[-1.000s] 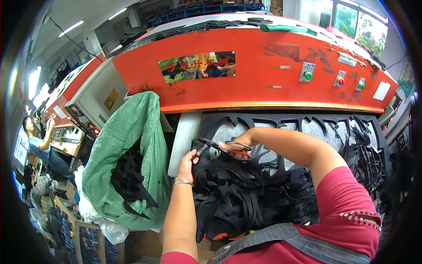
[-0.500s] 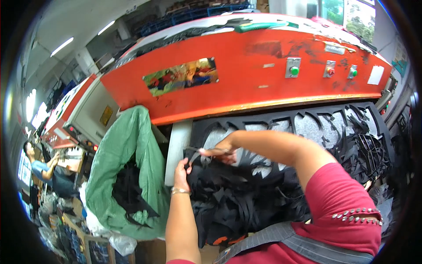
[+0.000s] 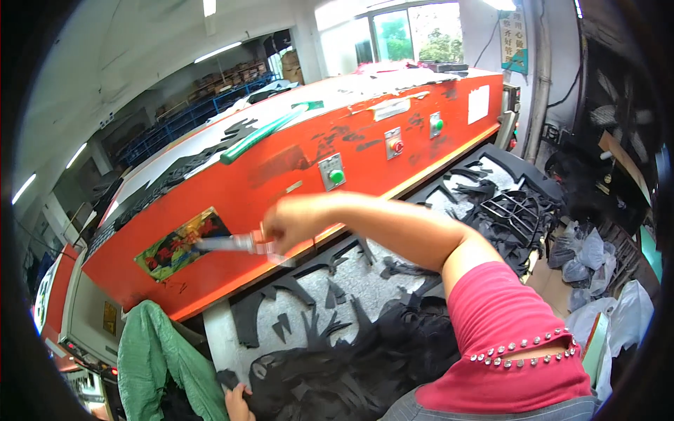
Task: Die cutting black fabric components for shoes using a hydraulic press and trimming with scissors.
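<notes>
My right hand (image 3: 291, 221) is raised in front of the red machine, closed on what looks like a pair of scissors (image 3: 235, 243). Its silvery blades point left, smeared by motion. Low in the view, my left hand (image 3: 239, 405) pinches a black material piece (image 3: 227, 379) beside the heap of black scraps (image 3: 351, 372); part of this hand is cut off by the lower edge. The scraps lie over a grey speckled bed (image 3: 270, 309), along with loose black strips and cut-out shapes.
The red machine beam (image 3: 267, 189) spans the far side, with green and red buttons. A green sack (image 3: 151, 351) stands at left. A black wire frame (image 3: 509, 217) rests among scraps at right. Clear plastic bags (image 3: 583, 256) lie farther right.
My right hand has swung up and away from my left, carrying the scissors off the black material. My left hand sits lower in view, and the view has turned right.
</notes>
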The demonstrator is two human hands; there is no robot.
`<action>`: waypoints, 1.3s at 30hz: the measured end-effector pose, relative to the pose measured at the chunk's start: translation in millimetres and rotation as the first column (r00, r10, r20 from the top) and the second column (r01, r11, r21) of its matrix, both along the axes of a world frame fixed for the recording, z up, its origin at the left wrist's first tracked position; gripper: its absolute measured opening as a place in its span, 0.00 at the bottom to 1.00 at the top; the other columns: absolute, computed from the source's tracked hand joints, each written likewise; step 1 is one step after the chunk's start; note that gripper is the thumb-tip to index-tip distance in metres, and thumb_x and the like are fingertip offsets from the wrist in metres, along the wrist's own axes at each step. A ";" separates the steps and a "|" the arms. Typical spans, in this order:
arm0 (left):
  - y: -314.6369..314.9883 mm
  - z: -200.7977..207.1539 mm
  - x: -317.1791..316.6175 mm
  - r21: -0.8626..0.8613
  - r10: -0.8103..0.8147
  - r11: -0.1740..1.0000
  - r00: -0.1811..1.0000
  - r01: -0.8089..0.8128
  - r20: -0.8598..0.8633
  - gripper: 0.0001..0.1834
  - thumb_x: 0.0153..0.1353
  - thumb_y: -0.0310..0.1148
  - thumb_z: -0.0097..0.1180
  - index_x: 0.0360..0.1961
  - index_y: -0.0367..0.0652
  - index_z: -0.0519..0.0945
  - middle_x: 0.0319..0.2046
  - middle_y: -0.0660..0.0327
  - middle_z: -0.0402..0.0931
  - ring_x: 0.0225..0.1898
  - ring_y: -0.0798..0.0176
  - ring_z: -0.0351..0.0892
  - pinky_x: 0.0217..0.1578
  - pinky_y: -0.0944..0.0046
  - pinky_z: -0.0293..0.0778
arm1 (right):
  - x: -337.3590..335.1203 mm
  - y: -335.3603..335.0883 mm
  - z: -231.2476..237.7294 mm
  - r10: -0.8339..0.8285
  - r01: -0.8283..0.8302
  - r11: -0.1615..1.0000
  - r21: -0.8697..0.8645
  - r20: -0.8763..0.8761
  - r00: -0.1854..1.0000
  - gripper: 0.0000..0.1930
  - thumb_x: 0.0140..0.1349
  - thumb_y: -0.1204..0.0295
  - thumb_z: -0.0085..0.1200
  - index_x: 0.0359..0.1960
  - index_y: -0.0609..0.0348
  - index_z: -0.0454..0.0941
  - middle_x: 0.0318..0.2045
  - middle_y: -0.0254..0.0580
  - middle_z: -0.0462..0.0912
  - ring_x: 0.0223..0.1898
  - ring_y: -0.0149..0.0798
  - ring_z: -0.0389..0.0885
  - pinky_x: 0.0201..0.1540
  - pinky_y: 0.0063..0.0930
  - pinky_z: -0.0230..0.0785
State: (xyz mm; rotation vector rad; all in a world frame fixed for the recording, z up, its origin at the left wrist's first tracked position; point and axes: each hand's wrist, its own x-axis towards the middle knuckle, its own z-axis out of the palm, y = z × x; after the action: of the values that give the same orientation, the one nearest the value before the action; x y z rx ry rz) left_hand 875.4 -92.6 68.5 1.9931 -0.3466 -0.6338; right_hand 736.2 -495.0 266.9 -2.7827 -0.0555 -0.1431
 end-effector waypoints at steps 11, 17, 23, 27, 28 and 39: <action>-16.5 63.0 -84.3 0.415 -0.090 0.893 0.836 -0.173 0.542 0.35 0.64 0.46 0.49 0.63 0.30 0.60 0.64 0.41 0.56 0.64 0.43 0.57 0.60 0.53 0.58 | -63.7 -193.3 123.7 -0.684 0.748 0.608 0.266 0.654 0.323 0.16 0.53 0.61 0.57 0.40 0.55 0.81 0.39 0.51 0.82 0.42 0.51 0.81 0.47 0.41 0.72; -138.8 105.6 -223.2 0.190 -0.037 0.981 0.910 -0.047 0.414 0.29 0.64 0.35 0.52 0.63 0.33 0.62 0.61 0.44 0.63 0.62 0.48 0.62 0.60 0.55 0.59 | -173.5 -194.3 26.6 -0.237 0.350 0.915 -0.200 0.435 0.869 0.20 0.51 0.57 0.60 0.42 0.55 0.79 0.37 0.50 0.81 0.42 0.52 0.80 0.44 0.47 0.72; -263.0 90.3 -299.3 0.378 -0.486 0.872 0.653 0.312 0.581 0.28 0.63 0.36 0.53 0.61 0.33 0.65 0.59 0.44 0.66 0.60 0.48 0.64 0.59 0.56 0.60 | -466.0 -255.3 -143.5 -0.331 0.281 0.901 -0.331 -0.102 0.938 0.29 0.51 0.49 0.59 0.52 0.51 0.73 0.47 0.43 0.75 0.53 0.46 0.71 0.53 0.42 0.62; -374.2 81.8 -369.4 0.420 -0.732 0.658 0.399 0.625 0.553 0.29 0.57 0.33 0.58 0.58 0.31 0.67 0.56 0.44 0.67 0.58 0.47 0.65 0.59 0.57 0.60 | -635.1 -262.7 -191.5 -0.423 0.416 0.906 -0.083 -0.116 0.899 0.27 0.50 0.49 0.61 0.48 0.53 0.76 0.48 0.41 0.75 0.54 0.47 0.70 0.52 0.43 0.65; -398.6 78.2 -386.8 0.420 -0.776 0.557 0.269 0.716 0.570 0.30 0.55 0.33 0.61 0.58 0.32 0.67 0.56 0.44 0.67 0.58 0.47 0.65 0.59 0.57 0.60 | -656.0 -261.9 -208.1 -0.411 0.416 0.908 0.039 -0.098 0.906 0.25 0.51 0.50 0.61 0.46 0.51 0.77 0.47 0.40 0.75 0.54 0.47 0.70 0.52 0.42 0.66; -523.6 -32.1 -578.9 0.821 -0.933 0.302 -0.028 0.484 0.360 0.71 0.33 0.58 0.73 0.68 0.34 0.42 0.68 0.34 0.34 0.70 0.35 0.34 0.60 0.42 0.57 | -687.7 -233.7 -256.3 -0.466 0.617 0.761 -0.202 0.490 0.736 0.15 0.48 0.65 0.55 0.40 0.48 0.75 0.23 0.29 0.74 0.32 0.34 0.75 0.32 0.32 0.61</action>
State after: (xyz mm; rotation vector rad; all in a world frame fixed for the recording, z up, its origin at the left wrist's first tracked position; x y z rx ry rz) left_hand 296.5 -616.2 36.4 2.3217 -2.3401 -0.2752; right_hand 48.5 -728.6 10.7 -2.9705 0.7284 -0.9685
